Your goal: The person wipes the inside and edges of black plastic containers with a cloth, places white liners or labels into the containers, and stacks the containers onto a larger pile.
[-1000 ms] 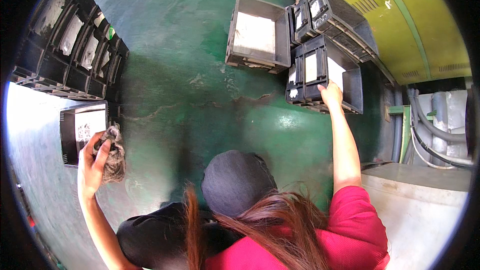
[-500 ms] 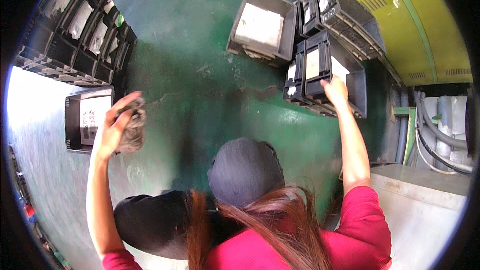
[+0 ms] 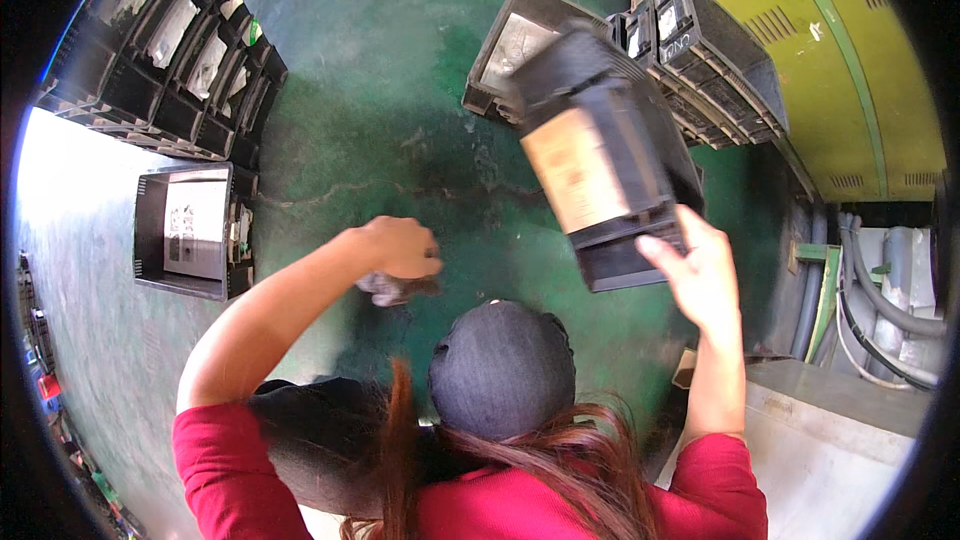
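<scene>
A black plastic crate point(image 3: 640, 140) with a tan paper label point(image 3: 575, 172) hangs tilted above the floor on the right, slightly blurred. My right hand point(image 3: 700, 265) grips its near end, thumb on the outside and the other fingers partly hidden. At the middle, above my knee, my left hand point(image 3: 398, 248) is closed round a crumpled grey rag point(image 3: 395, 288), which pokes out under the fingers. The rag and the crate are apart.
Another black crate point(image 3: 480, 90) lies on the green floor point(image 3: 370, 130) beyond the held one. More black crates point(image 3: 725, 50) stand by the yellow-green cabinet point(image 3: 830, 70). At left are stacked crates point(image 3: 190, 60) and a single crate point(image 3: 150, 240). Pipes point(image 3: 895, 270) and a pale metal box point(image 3: 820, 430) flank my right.
My right hand has lifted the labelled crate off the floor and swung it toward the middle. My left hand has brought the rag from the far left to the middle.
</scene>
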`<action>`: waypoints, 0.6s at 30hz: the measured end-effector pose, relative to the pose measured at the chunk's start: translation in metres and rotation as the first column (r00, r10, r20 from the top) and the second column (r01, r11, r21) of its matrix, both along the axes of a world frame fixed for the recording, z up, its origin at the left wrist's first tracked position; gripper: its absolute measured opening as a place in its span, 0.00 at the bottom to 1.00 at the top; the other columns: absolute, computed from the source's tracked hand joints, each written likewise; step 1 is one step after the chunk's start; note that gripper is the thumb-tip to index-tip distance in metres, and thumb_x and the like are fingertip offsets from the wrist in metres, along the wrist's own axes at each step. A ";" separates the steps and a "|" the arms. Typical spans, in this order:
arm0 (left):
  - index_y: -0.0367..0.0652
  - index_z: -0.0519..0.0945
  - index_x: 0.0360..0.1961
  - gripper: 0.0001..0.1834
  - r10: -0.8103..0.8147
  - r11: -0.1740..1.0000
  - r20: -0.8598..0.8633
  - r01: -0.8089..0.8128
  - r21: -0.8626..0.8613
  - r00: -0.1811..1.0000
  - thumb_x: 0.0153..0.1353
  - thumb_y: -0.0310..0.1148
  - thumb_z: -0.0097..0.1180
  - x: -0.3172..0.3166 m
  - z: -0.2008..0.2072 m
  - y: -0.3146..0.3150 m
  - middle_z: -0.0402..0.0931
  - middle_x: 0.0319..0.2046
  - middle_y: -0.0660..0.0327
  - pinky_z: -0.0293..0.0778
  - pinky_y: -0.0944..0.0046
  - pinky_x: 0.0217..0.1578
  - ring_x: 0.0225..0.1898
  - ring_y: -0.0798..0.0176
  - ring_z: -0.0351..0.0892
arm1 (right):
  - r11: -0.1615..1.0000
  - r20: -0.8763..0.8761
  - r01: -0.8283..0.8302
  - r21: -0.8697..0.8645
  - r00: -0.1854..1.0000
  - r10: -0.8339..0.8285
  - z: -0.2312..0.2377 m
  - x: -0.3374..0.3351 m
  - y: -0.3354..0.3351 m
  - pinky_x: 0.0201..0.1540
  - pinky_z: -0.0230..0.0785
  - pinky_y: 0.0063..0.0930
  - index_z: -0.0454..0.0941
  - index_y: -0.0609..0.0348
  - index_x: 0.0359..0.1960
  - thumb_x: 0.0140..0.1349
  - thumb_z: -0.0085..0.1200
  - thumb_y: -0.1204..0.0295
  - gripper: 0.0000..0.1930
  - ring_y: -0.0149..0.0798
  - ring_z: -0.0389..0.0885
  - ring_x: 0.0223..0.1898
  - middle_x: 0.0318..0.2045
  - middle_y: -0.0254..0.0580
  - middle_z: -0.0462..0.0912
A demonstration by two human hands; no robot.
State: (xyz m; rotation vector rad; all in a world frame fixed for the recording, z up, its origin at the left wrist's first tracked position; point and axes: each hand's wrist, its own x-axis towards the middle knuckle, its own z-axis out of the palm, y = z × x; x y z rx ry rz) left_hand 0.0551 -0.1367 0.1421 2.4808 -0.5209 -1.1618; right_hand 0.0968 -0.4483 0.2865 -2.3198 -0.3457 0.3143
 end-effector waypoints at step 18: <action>0.40 0.82 0.36 0.17 0.620 0.745 -0.223 -0.653 -0.133 0.752 0.58 0.43 0.51 -0.105 0.080 0.128 0.81 0.30 0.53 0.73 0.63 0.38 0.34 0.58 0.80 | 0.429 0.365 -0.789 -0.440 0.280 0.888 -0.290 -0.085 0.169 0.41 0.64 0.34 0.74 0.60 0.42 0.55 0.47 0.66 0.15 0.39 0.77 0.24 0.19 0.40 0.77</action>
